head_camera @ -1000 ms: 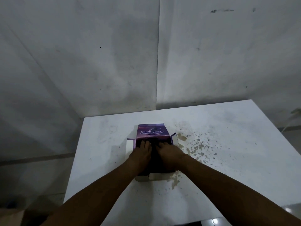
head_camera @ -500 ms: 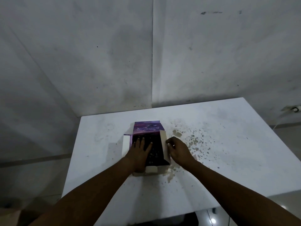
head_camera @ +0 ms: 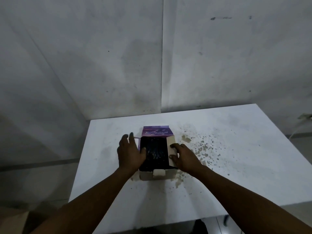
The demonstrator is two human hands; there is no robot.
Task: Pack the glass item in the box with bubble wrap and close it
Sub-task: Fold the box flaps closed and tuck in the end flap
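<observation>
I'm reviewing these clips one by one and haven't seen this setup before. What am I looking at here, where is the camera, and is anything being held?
No machine here: a person's bare hands, filmed by a camera worn on the head, looking forward and down. On the stained white table lies an open purple box with dark contents. The left hand reaches over the box's left edge, fingers fairly straight. The right hand pinches the right side flap. The far lid flap stands open, so the box is not yet closed.
</observation>
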